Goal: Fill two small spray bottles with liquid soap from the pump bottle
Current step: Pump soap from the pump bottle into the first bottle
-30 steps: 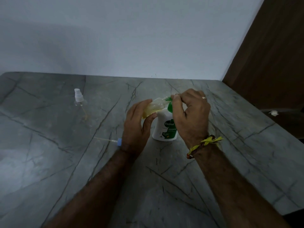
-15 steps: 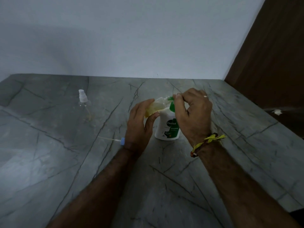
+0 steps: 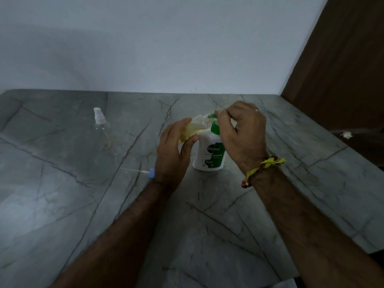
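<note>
Head view: we look down on a grey veined table [image 3: 270,215] set against a pale wall [image 3: 166,48], with a brown panel [image 3: 342,69] at right. Far left on the table stands a capped spray bottle [image 3: 99,123], clear, well apart from our hands; its dip tube shows through the wall, and we cannot tell whether any liquid is inside. A loose blue spray cap [image 3: 152,173] with its thin tube lies flat on the table just beside our left wrist. A small white scrap [image 3: 346,134] sits off the table at right.

The pump bottle [image 3: 208,154], white with a green label, stands upright mid-table between our hands. Our right hand [image 3: 243,138] curls over it from the right, fingertips pinching the green pump head [image 3: 215,125]; the hand hides the bottle's right shoulder. Our left hand [image 3: 173,154] is closed round a small open bottle [image 3: 194,128], tilted with its mouth at the pump nozzle. Yellowish soap shows inside it; the fill level is unclear. A yellow thread band [image 3: 264,166] circles the right wrist.
</note>
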